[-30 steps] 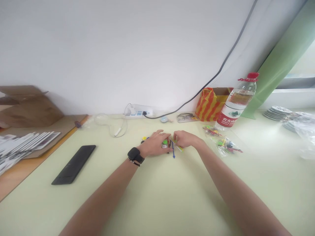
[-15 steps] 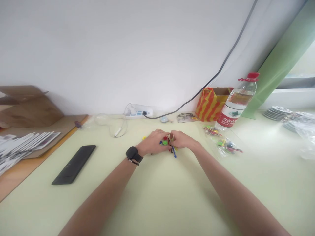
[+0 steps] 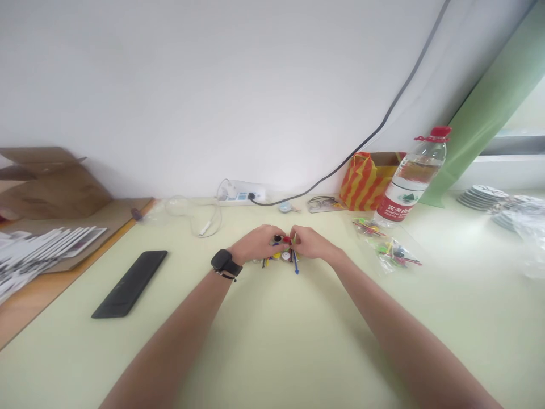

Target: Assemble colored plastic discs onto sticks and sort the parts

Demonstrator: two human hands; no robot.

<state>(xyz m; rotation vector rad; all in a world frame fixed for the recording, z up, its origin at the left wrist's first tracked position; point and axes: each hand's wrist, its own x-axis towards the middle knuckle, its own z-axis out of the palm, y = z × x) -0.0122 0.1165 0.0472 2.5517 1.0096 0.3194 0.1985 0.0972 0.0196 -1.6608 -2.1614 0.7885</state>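
A small cluster of coloured plastic pieces lies on the pale green table between my hands. Among them are a yellow round piece (image 3: 276, 255), a white round piece (image 3: 286, 256), a red piece (image 3: 286, 240) and a blue arrow-tipped stick (image 3: 296, 264). My left hand (image 3: 259, 244), with a black watch on its wrist, curls closed over the left side of the cluster; what lies under its fingers is hidden. At the right side, my right hand (image 3: 313, 243) has its fingertips pinched together, and whatever is between them is too small to make out.
To the right stand a water bottle (image 3: 409, 182) and a red-yellow striped bag (image 3: 361, 182), near clear packets of coloured pieces (image 3: 395, 254). A black flat case (image 3: 130, 284) lies left. A power strip (image 3: 240, 195) sits by the wall; cards (image 3: 63, 244) lie far left.
My left hand has shifted slightly left, showing more of the pieces, including the yellow and white round ones. The blue stick has moved a little left. My right hand stays pinched near it.
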